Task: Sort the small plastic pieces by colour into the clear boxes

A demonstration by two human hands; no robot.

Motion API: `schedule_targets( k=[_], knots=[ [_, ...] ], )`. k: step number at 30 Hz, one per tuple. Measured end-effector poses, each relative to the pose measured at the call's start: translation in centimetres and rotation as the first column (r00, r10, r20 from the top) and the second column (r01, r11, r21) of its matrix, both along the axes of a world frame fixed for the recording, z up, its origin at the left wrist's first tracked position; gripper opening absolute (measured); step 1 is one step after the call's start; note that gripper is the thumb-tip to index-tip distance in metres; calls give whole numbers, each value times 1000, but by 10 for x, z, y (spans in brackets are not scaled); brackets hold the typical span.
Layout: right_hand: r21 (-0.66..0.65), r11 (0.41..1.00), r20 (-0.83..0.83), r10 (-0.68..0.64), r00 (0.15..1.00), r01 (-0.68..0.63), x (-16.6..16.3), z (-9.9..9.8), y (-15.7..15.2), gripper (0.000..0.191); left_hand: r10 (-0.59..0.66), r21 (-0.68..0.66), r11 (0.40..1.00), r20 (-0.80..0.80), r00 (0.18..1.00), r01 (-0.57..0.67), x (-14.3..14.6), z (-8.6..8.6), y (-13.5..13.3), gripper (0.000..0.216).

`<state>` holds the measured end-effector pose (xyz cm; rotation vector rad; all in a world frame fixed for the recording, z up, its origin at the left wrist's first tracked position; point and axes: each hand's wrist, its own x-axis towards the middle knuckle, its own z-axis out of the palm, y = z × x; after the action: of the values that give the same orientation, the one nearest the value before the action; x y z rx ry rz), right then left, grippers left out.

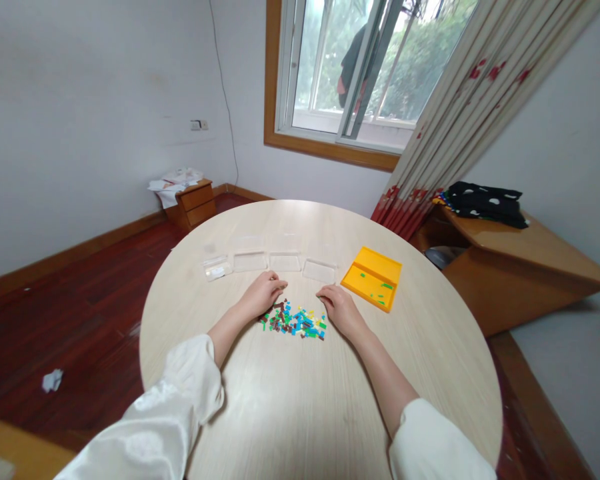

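A loose pile of small toy building bricks (295, 323) in brown, green, blue, yellow and white lies on the round table (290, 413). My left hand (263, 293) is at the pile's upper left edge, fingers bent and drawn together. To the upper right of the pile, my right hand (339, 308) has its thumb and fingertips pinched. Whatever either hand may hold is too small to make out. Beyond the hands stands a row of several clear plastic boxes, among them a left-hand box (218, 269) with a few pale pieces inside.
An open yellow case (373, 279) with a few green bricks lies right of my right hand. Behind the table are a window (360, 67) and a curtain (460, 100). A small cabinet (196, 202) stands back left, a wooden desk (540, 267) at the right.
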<state>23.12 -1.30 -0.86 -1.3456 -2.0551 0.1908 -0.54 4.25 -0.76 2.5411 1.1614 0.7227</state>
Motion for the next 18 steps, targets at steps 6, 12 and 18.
schedule_targets(
  k=[6, 12, 18],
  knots=[
    [-26, 1000, 39, 3, 999, -2, -2, 3, -5, 20, -8, -30, 1000, 30, 1000, 9, 0, 2, 2, 18],
    [-46, 999, 39, -22, 999, 24, 0, -2, -4, 17, -6, -5, 1000, 31, 999, 7, 0, -2, 4, 17],
    [-57, 997, 131, -35, 991, 43, 1, 0, -6, 18, -9, -8, 1000, 29, 1000, 9, -3, -1, 5, 17]
  ],
)
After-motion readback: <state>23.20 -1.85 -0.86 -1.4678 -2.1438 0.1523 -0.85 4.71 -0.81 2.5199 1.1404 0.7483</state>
